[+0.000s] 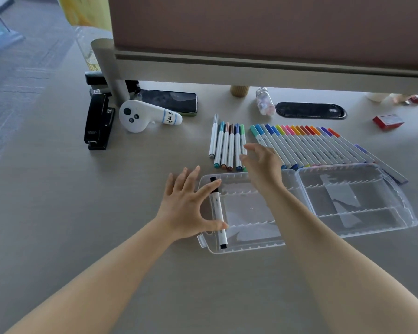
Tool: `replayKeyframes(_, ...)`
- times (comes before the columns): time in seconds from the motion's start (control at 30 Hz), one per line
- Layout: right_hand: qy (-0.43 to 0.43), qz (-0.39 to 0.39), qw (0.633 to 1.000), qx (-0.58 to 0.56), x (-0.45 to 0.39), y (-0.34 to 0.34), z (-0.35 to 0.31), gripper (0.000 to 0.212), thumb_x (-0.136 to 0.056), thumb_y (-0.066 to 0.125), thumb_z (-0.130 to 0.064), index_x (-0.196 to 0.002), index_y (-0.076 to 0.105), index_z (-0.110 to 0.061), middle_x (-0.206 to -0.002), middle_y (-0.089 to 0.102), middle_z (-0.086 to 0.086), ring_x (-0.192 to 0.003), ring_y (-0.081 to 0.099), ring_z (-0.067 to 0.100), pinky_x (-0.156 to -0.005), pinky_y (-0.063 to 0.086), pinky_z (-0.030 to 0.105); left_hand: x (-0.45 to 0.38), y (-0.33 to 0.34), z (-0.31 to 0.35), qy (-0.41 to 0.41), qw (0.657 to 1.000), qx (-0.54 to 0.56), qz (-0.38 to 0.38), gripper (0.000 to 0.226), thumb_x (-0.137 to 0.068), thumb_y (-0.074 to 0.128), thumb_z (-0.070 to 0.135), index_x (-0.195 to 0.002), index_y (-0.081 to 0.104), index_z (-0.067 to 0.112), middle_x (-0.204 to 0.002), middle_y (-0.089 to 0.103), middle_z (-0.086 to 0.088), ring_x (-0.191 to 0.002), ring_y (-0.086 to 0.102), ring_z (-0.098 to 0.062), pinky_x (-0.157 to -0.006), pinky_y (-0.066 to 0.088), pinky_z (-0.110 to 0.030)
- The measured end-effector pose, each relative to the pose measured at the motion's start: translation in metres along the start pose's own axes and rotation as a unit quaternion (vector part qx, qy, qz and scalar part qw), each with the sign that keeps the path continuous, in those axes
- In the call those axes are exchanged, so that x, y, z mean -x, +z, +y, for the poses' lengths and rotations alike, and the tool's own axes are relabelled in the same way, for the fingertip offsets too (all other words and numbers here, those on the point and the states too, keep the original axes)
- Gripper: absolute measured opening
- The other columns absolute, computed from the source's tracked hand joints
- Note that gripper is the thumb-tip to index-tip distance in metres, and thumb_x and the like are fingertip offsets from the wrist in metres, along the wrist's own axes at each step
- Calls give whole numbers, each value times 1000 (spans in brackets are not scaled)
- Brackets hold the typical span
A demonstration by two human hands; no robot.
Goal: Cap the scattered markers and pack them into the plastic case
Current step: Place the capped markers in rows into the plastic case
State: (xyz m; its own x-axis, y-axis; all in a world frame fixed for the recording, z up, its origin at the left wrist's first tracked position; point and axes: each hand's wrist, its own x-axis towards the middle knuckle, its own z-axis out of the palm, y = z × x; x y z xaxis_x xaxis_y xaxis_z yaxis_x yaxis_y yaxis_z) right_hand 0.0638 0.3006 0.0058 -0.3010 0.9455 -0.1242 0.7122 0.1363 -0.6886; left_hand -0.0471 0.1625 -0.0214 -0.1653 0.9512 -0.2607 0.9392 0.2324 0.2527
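Fingers spread wide on left hand [186, 206] and right hand [263, 165], holding nothing. Could bump black marker [218, 208] crooked in plastic case [246, 247].

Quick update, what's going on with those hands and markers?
Left hand open beside black marker in clear case. Right hand open, reaching marker rows. Nothing blocking.
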Motion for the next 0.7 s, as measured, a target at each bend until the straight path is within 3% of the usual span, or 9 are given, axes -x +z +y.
replayKeyframes(0.1,-16,0,999,31,-7,8,-5,35,-90,53,-28,-124,54,-22,-138,43,5,-127,38,22,-108,31,42,7,-6,-23,-1,1000,-15,6,116,-31,3,100,-135,-13,54,-155,-15,0,-142,-19,-25,-114,-15,-48)
replayKeyframes(0.2,-26,-3,999,36,-12,18,-13,34,-89,54,-28,-123,55,-23,-140,41,5,-129,34,22,-107,28,38,14,-6,-46,1,1000,-4,18,108,-29,-9,98,-127,-19,53,-156,-8,0,-143,-15,-18,-112,-18,-36)
replayKeyframes(0.43,-12,-6,997,74,-27,41,-31,36,-86,56,-39,-120,59,-28,-146,30,7,-135,24,26,-111,21,42,16,-1,-49,11,999,9,49,103,-37,-7,96,-129,-14,50,-156,1,0,-143,-9,-17,-111,-18,-30)
replayKeyframes(0.57,8,-15,994,107,-34,49,-40,34,-80,60,-49,-107,63,-27,-145,27,10,-136,20,31,-113,18,45,16,-2,-47,13,998,26,57,103,-43,16,94,-131,-8,47,-156,6,-2,-144,-5,-18,-112,-16,-30)
replayKeyframes(0.7,30,4,993,118,-39,58,-46,37,-78,64,-48,-99,66,-18,-149,23,11,-139,16,32,-115,13,46,17,-3,-46,9,998,17,62,96,-48,18,86,-131,-11,47,-156,3,0,-144,-7,-17,-111,-18,-29)
